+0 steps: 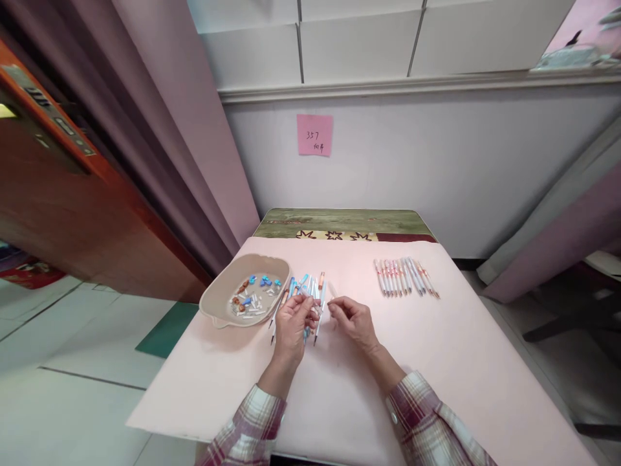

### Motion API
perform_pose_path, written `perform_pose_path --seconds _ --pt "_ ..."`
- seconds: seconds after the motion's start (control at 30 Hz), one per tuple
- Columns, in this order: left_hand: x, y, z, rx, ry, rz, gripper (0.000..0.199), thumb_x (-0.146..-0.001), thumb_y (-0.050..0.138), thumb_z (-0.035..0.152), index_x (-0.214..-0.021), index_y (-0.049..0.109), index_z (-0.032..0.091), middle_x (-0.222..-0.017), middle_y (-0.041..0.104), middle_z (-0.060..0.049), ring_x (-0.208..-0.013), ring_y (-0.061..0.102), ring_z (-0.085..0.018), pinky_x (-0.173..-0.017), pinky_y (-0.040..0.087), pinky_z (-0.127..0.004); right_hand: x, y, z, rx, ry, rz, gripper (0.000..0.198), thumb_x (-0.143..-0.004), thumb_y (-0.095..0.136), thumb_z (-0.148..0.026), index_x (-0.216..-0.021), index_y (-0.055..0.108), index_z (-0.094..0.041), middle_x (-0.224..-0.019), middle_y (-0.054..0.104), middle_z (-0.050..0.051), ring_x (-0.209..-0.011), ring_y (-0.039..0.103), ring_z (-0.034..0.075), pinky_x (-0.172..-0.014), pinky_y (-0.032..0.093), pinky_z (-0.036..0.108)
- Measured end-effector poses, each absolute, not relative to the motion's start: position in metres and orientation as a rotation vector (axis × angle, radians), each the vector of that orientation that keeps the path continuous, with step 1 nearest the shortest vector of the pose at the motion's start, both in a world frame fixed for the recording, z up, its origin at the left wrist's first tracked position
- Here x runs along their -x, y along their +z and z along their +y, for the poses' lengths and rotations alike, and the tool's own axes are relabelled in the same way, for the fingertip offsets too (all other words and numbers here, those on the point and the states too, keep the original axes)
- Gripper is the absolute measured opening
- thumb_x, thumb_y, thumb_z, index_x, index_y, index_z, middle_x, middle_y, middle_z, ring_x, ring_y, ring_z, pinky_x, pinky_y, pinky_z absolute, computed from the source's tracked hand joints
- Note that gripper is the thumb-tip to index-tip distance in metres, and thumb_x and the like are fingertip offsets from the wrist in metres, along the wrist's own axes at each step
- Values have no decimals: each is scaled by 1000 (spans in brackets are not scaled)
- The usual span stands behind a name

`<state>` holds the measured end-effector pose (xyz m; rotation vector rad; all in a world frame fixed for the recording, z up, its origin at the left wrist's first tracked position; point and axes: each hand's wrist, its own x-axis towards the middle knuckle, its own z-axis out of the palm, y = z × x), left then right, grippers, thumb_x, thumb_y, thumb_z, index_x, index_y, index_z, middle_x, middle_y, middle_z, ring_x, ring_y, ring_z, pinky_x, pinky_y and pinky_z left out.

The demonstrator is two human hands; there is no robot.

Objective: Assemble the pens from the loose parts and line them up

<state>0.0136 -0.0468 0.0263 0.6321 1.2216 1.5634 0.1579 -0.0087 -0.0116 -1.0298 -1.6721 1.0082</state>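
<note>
My left hand (294, 321) is closed, thumb against fingers, on a clear pen part that is too small to make out fully. To its right, my right hand (355, 320) has thumb and forefinger pinched together; a faint translucent piece shows by the fingertips, its kind unclear. Beneath and around my left hand lie several slim pen refills (322, 285) with blue or brown tops and dark tips, partly hidden by the hand. Left of them stands a beige basin (213, 304) with small blue, brown and white pen parts (249, 301) inside.
A row of several pens (403, 278) with clear and patterned barrels lies on the right of the pink-covered table (388, 401). A pink note (314, 134) is stuck to the wall behind. A brown door (87, 213) stands at the left.
</note>
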Motion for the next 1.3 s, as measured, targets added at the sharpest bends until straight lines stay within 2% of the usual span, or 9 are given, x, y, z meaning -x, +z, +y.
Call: perform_pose_path --seconds 0.1,0.2,0.37,0.57,0.83,1.03,1.13,1.23,1.3 --pt "-7 38 -48 -650 1672 1247 35 -69 76 40 -82 56 15 -79 71 -5 -47 56 -7 -40 40 -17 -167 -12 -2 1283 723 -1666 28 -87 53 -43 -76 66 -21 -59 62 -2 -49 53 12 -50 38 22" --pt "-3 48 -49 -648 1745 1252 35 -69 75 40 -81 52 16 -74 69 -3 -46 56 -7 -39 40 -16 -167 -12 -4 1364 502 -1829 19 -85 56 -36 -76 67 -22 -69 66 -1 -58 58 12 -56 38 22" --pt "1 55 -54 -571 1757 1197 35 -70 76 38 -83 53 15 -76 69 -3 -48 57 -7 -41 41 -17 -146 -9 -26 1209 481 -2219 7 -83 61 -28 -84 67 -25 -76 67 -1 -65 61 12 -60 38 21" --pt "9 58 -62 -498 1781 1149 33 -69 77 33 -86 55 15 -80 71 -5 -52 60 -8 -46 46 -18 -145 -4 -34 1258 271 -2440 15 -88 54 -23 -78 66 -23 -82 66 3 -72 63 15 -60 34 23" --pt "18 79 -63 -546 1802 1125 31 -71 75 32 -85 55 15 -79 70 -4 -52 60 -8 -46 46 -18 -128 -3 -42 1451 377 -2333 11 -87 54 -26 -91 64 -25 -85 68 0 -69 63 15 -58 32 24" --pt "42 94 -59 -698 1755 1149 29 -75 73 34 -86 55 14 -81 70 -5 -54 60 -9 -47 48 -18 -129 7 -40 1571 332 -2452 16 -91 49 -30 -89 63 -23 -88 67 2 -74 64 16 -58 32 25" --pt "49 100 -52 -757 1704 1155 27 -76 72 32 -86 55 14 -80 70 -5 -55 60 -10 -47 48 -19 -128 14 -38 1591 347 -2458 17 -89 49 -28 -100 61 -25 -94 67 2 -79 65 17 -60 34 25" --pt "53 106 -41 -769 1680 1157 26 -76 71 31 -85 54 14 -78 70 -5 -54 61 -10 -46 49 -20 -123 15 -36 1581 386 -2487 26 -88 50 -25 -113 58 -28 -96 67 1 -80 65 17 -62 35 25" --pt "55 109 -34 -759 1666 1153 26 -76 71 31 -84 54 14 -78 70 -5 -54 61 -11 -46 49 -20 -124 15 -37 1566 372 -2526 27 -90 48 -23 -114 58 -27 -95 67 2 -79 65 17 -63 35 25"
